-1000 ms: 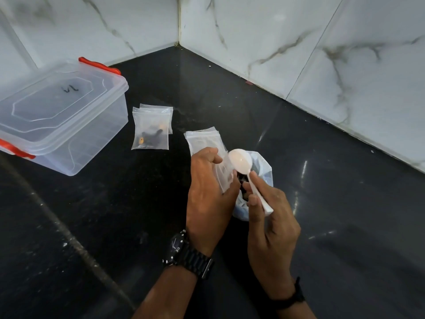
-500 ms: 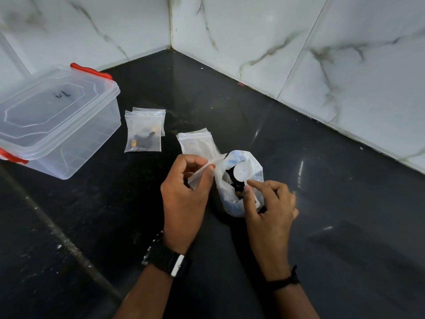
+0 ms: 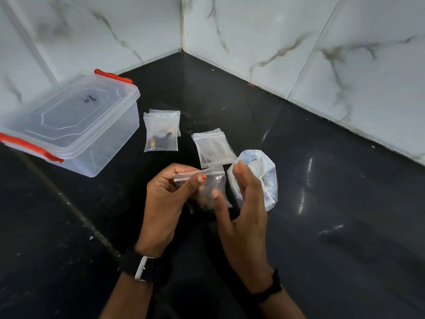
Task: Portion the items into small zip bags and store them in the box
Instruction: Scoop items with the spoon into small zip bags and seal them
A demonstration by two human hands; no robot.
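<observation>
Right of the lidded plastic box [image 3: 69, 120], our left hand [image 3: 165, 203] pinches a small zip bag [image 3: 207, 187]; our right hand [image 3: 243, 208] touches it, fingers straight.

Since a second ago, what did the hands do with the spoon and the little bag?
The right hand let go of the white spoon, which now sits in the big plastic bag, and moved left, open, to the small zip bag. The left hand kept pinching that bag's top. The lidded box, the filled bags and the empty bags stayed put.
</observation>
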